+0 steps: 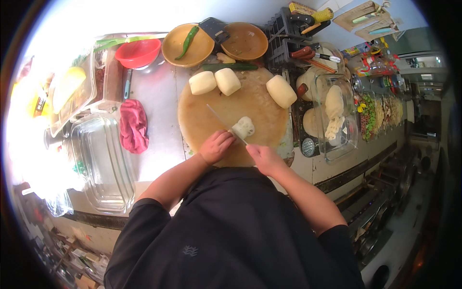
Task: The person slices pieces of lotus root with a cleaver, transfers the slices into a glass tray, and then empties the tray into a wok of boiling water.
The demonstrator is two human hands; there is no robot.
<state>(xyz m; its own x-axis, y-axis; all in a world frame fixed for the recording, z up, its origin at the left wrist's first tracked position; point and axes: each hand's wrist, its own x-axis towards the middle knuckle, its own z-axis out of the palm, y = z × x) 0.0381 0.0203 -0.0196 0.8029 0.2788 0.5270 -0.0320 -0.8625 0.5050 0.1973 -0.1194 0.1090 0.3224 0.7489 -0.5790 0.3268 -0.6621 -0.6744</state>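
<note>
My right hand (266, 159) grips the handle of a kitchen knife (220, 117), its blade slanting away to the upper left over a round wooden chopping board (202, 123). Beside the blade, the bent fingers of my left hand (218, 146) hold down a piece of lotus root that they mostly hide. White lotus root slices (244, 127) with holes lean together on the blade's right side. Toward the board's far edge lie two peeled lotus root sections (202, 83) close together, and another peeled section (281, 91) is at the right.
Behind the board lies a cucumber (231, 67). Farther back are a bowl (169, 45) with a green chili pepper (187, 42), a second bowl (249, 39) and a red colander (139, 52). A red cloth (133, 126) and stacked glass trays (104, 166) stand left; a glass dish (335, 146) is right.
</note>
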